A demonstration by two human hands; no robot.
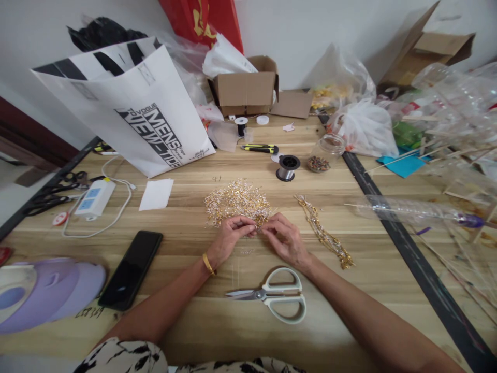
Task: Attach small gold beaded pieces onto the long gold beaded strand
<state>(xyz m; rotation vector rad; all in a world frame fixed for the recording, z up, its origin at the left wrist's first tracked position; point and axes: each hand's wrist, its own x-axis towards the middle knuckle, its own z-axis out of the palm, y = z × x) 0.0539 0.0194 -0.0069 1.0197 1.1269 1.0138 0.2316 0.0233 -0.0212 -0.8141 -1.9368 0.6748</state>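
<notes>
Fairly even indoor light lies on the wooden tabletop (186, 191), with a pale sheen nearer the wearer than the right hand (285, 238). Far beyond it, to the right, a soft shadow darkens the wall (295, 31) beside the open carton (442, 44). Wide-angle distortion stretches the clear plastic packaging (458, 98) further right, and the beads (238, 199) just beyond the left hand (233, 235) blur into specks

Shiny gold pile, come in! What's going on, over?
Left hand, right hand pinched close together; any held piece too small to tell. Pile heaped just beyond. Scissors nearer wearer, not blocking.
</notes>
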